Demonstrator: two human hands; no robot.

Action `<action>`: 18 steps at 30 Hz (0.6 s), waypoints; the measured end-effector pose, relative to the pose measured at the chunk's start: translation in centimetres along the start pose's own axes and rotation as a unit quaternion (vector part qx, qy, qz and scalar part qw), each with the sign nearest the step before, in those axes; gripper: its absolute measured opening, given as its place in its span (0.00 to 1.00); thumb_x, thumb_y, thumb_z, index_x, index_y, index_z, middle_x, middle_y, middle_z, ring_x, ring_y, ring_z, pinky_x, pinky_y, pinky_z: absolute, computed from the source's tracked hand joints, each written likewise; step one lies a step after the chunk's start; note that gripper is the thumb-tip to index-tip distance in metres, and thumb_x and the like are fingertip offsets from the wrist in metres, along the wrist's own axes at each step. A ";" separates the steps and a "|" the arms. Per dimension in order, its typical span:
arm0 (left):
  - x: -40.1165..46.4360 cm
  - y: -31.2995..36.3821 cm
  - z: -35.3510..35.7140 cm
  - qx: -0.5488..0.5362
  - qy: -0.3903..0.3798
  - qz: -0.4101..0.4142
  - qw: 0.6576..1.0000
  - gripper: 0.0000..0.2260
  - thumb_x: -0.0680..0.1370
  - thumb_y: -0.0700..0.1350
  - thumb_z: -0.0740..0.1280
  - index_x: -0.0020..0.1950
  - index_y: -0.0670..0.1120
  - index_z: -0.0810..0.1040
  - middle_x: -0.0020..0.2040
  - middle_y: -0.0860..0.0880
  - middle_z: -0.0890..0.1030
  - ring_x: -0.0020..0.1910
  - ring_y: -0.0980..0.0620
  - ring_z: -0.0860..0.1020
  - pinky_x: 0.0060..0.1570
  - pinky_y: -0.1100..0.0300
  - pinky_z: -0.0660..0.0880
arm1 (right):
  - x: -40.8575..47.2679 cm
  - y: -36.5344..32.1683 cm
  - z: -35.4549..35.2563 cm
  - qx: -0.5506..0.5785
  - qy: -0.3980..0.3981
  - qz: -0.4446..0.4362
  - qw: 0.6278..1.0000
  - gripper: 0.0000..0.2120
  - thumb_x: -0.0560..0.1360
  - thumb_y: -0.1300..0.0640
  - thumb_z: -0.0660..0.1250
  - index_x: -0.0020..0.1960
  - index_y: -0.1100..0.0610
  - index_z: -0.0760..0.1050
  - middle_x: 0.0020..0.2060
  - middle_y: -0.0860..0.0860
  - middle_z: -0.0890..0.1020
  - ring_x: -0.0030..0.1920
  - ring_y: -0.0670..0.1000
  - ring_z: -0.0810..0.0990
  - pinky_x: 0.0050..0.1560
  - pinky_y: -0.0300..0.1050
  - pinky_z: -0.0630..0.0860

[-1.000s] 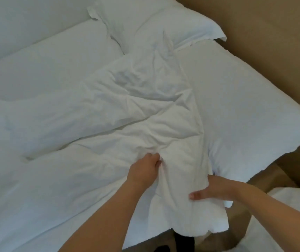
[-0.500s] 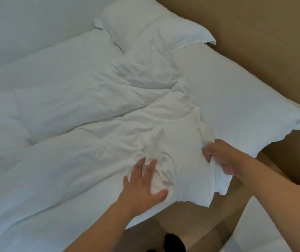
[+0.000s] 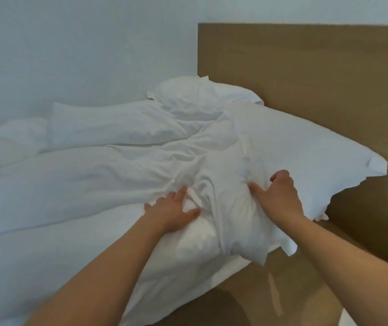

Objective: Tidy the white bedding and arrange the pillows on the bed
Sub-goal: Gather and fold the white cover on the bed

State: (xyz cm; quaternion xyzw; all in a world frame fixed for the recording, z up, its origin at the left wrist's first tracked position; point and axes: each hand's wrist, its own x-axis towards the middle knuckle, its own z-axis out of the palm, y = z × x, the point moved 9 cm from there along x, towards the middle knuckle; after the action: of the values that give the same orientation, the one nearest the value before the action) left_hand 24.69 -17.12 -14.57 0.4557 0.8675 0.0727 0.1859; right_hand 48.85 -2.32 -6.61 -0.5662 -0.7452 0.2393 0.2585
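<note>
Fingers (image 3: 181, 189) of left hand (image 3: 170, 211) lying flat, pressing duvet (image 3: 108, 170); right hand (image 3: 276, 196) clutching bunched fold. Risk: uneven tugging dragging pillow (image 3: 305, 149) off bed (image 3: 47, 255).

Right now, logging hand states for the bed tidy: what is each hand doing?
Left hand: open, fingers spread, pressing the duvet.
Right hand: closed, gripping the duvet's bunched corner.

Bedroom, likely hotel-style. Bed (image 3: 47, 243) with all-white duvet (image 3: 94, 180) and two white pillows (image 3: 294, 147), wide flat wooden headboard (image 3: 305, 67) running past the mattress edge, plain white wall (image 3: 82, 43), matching wood side unit (image 3: 371, 220) beside the bed.
</note>
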 end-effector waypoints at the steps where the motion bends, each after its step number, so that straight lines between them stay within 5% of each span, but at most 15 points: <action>1: -1.5 0.3 -0.6 0.000 0.024 -0.002 1.000 0.38 0.74 0.71 0.53 0.78 0.58 0.45 0.79 0.51 0.55 0.75 0.45 0.59 0.70 0.34 0.54 | -1.8 0.6 -0.4 0.015 0.014 0.019 1.000 0.26 0.73 0.38 0.67 0.57 0.55 0.64 0.52 0.51 0.70 0.56 0.58 0.74 0.55 0.57 0.73; 6: -10.4 0.7 1.8 0.158 0.020 0.024 0.987 0.45 0.69 0.74 0.54 0.78 0.56 0.40 0.79 0.49 0.45 0.78 0.44 0.46 0.68 0.29 0.42 | -10.0 3.0 3.1 -0.002 -0.162 0.093 0.982 0.39 0.68 0.49 0.71 0.72 0.56 0.55 0.67 0.57 0.63 0.67 0.61 0.64 0.62 0.55 0.68; 8: -10.8 0.5 1.9 0.195 0.017 0.021 0.980 0.48 0.68 0.72 0.59 0.77 0.57 0.36 0.79 0.48 0.42 0.77 0.41 0.44 0.67 0.28 0.45 | -9.5 3.5 3.7 -0.038 -0.163 0.097 0.981 0.40 0.69 0.49 0.71 0.73 0.57 0.53 0.67 0.58 0.65 0.67 0.62 0.65 0.63 0.56 0.68; 13: -9.4 -0.1 1.6 0.205 0.046 -0.026 0.977 0.50 0.69 0.66 0.65 0.77 0.56 0.33 0.78 0.45 0.44 0.76 0.37 0.49 0.65 0.29 0.53 | -5.8 2.1 4.5 -0.079 -0.163 0.010 0.983 0.10 0.75 0.58 0.62 0.54 0.62 0.75 0.56 0.59 0.78 0.55 0.60 0.76 0.55 0.48 0.74; 16: -8.9 -0.3 1.1 0.253 0.037 -0.021 0.967 0.36 0.74 0.56 0.65 0.76 0.51 0.50 0.73 0.42 0.61 0.69 0.37 0.64 0.61 0.38 0.63 | -2.9 2.8 -0.9 -0.052 -0.154 0.028 0.986 0.07 0.75 0.63 0.61 0.47 0.64 0.76 0.46 0.60 0.79 0.39 0.55 0.74 0.38 0.45 0.70; 18: -8.7 1.2 -1.7 0.201 0.081 0.031 0.976 0.20 0.73 0.47 0.63 0.65 0.51 0.67 0.58 0.45 0.76 0.55 0.41 0.76 0.49 0.51 0.70 | 0.1 3.5 -6.0 -0.016 -0.099 0.061 0.993 0.05 0.73 0.64 0.61 0.40 0.64 0.73 0.38 0.60 0.77 0.34 0.55 0.71 0.32 0.45 0.66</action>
State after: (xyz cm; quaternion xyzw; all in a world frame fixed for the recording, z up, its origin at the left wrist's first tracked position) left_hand 29.38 -23.45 -10.43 0.5030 0.8620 -0.0605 0.0171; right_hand 55.24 -1.04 -4.36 -0.5886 -0.7347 0.2974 0.1590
